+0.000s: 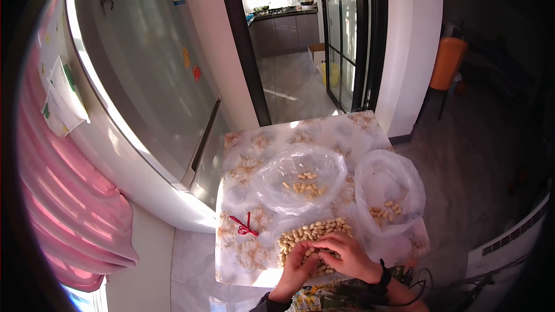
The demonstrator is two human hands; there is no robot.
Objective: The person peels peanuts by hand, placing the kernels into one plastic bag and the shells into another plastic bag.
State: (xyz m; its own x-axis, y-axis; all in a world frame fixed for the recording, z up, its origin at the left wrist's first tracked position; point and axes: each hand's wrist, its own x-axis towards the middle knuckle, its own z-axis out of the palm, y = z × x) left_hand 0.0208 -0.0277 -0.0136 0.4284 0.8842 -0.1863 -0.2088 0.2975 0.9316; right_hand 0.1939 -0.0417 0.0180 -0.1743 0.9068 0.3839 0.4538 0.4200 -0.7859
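Observation:
My left hand (298, 268) and my right hand (347, 256) meet fingertip to fingertip over a heap of unshelled peanuts (306, 232) near the table's front edge. The fingers of both are closed in a pinch. Whatever lies between them is too small and covered to make out. Part of the heap is hidden beneath my hands. Behind it, an open clear plastic bag (272, 188) lies spread out with some peanuts (308, 189) inside. To the right stands another open plastic bag (409, 188), with several peanuts (386, 212) at its bottom.
Red-handled scissors (244, 229) lie left of the heap on the flower-patterned table (240, 260). A fridge (156, 81) stands at the left beside a pink curtain (75, 196). Beyond the table, a glass door (341, 34) opens onto a kitchen. An orange chair (448, 63) is at right.

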